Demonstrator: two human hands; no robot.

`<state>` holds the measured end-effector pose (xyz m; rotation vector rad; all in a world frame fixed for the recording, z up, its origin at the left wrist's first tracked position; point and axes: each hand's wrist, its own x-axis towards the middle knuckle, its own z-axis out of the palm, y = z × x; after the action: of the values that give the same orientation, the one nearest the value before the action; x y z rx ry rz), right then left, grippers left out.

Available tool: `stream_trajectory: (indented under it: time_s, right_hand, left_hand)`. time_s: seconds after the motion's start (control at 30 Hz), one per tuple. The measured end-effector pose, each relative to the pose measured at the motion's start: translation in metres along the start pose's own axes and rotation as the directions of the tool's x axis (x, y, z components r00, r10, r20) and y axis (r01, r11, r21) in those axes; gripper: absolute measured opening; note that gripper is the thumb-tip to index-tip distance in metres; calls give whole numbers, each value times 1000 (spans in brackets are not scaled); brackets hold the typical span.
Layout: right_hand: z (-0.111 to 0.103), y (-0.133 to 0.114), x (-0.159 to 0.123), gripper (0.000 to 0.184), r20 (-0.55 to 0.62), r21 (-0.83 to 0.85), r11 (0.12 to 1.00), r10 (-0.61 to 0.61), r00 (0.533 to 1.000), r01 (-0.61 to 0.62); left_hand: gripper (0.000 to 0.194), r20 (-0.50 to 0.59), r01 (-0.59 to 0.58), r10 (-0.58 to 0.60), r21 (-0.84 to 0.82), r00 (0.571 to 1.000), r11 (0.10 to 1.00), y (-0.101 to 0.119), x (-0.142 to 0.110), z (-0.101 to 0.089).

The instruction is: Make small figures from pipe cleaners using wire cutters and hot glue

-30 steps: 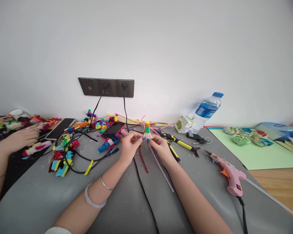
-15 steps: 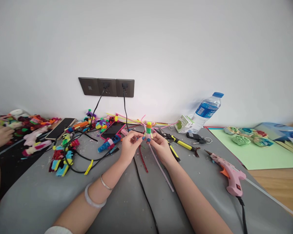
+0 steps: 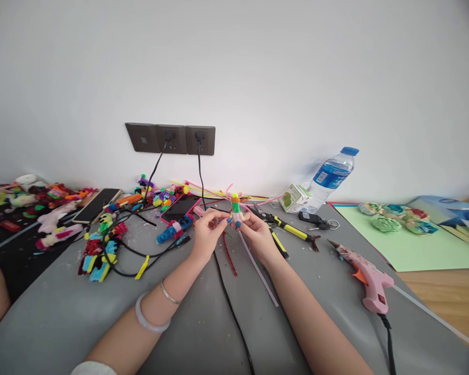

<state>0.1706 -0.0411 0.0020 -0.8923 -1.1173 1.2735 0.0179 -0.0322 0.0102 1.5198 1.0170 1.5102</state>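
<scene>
My left hand (image 3: pixel 210 226) and right hand (image 3: pixel 257 234) pinched a small fuzzy doll (image 3: pixel 235 205) over the far middle of the table (image 3: pixel 195 323); an uneven tug could have bent it askew

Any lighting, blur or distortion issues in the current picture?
Head view: fairly even light, faint shadow on the wall beside the water bottle; head view: bottle leans outward, probably wide-angle distortion; head view: craft pile at far left looks soft; head view: pipe-cleaner figure too small for fine detail.

2 bangles (image 3: pixel 145 323), blue nail polish (image 3: pixel 229 221), whitish sleeve (image 3: pixel 93 369)
</scene>
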Motion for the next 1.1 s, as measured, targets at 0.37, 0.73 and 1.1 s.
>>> stream_trajectory:
  time_s: [0.37,0.73,1.1]
  right_hand:
    - [1,1,0,40,-17,7,1000,28,999,-28]
    - [1,0,-1,39,-26,13,999,43,999,-43]
    - [1,4,-1,39,-28,-4,1000,30,999,-30]
  left_hand:
    - [10,24,87,-86,-58,996,994,-4,0,2]
    - [8,10,81,-81,-41,997,996,-3,-1,3]
    - [8,-13,33,-33,13,999,999,-2,-3,4]
